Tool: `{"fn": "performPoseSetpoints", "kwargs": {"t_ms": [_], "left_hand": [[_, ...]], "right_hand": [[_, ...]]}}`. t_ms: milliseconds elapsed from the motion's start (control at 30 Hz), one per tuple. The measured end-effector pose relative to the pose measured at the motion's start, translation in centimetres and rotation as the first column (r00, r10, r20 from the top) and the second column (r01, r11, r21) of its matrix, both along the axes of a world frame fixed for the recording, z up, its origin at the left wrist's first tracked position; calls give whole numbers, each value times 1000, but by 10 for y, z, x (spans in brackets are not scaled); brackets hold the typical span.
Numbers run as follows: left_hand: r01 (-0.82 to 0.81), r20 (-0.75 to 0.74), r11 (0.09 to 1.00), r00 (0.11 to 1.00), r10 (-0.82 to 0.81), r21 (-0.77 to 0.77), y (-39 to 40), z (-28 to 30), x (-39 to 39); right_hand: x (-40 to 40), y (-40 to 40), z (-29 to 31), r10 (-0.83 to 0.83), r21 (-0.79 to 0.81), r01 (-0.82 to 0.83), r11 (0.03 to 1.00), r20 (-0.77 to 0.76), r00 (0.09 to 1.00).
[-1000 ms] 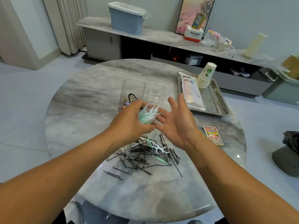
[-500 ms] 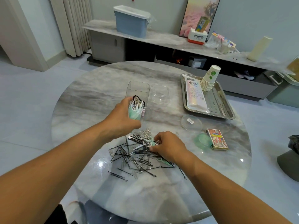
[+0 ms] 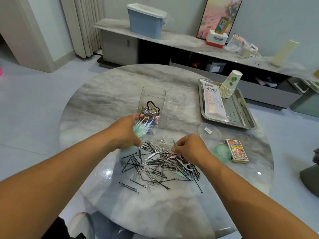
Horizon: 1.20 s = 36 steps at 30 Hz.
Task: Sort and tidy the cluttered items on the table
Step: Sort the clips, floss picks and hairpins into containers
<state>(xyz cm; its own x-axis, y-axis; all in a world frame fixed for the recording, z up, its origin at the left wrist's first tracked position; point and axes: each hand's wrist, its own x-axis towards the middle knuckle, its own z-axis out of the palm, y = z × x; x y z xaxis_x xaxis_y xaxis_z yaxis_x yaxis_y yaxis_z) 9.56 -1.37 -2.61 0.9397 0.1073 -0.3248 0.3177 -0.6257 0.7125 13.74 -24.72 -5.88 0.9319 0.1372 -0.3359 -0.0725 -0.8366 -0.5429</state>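
Over the round marble table (image 3: 103, 104), the left hand (image 3: 124, 133) grips a bunch of floss picks (image 3: 142, 129), just in front of a clear box (image 3: 151, 99) of hair clips. The right hand (image 3: 189, 149) pinches another floss pick (image 3: 173, 142) at the top of the pile of hairpins (image 3: 155, 168) and paper clips near the table's middle.

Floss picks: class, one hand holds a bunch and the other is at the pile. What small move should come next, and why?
Probably lift the floss pick that the right hand pinches and pass it to the bunch of floss picks in the left hand. More picks lie among the hairpins, so gathering seems unfinished.
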Motion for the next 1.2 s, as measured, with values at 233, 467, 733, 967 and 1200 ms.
{"fn": "performPoseSetpoints", "kwargs": {"t_ms": [233,467,733,967,1200], "left_hand": [[-3,-28,999,1000,4,33,-4,-4,3],[17,-10,999,1000,-16,33,-8,-4,2],[86,-3,994,996,-87,-66,-13,-5,0],[121,-17,985,992,-124,-124,-12,-1,0],[178,32,976,984,-175,-124,-22,0,-2]], "right_hand": [[3,-12,22,-60,244,103,964,-176,983],[3,-10,27,-37,342,91,935,-162,986],[-4,9,44,160,419,-171,892,60,985],[-5,10,48,277,151,-322,935,261,925],[-9,19,45,146,460,-215,861,182,972]]}}
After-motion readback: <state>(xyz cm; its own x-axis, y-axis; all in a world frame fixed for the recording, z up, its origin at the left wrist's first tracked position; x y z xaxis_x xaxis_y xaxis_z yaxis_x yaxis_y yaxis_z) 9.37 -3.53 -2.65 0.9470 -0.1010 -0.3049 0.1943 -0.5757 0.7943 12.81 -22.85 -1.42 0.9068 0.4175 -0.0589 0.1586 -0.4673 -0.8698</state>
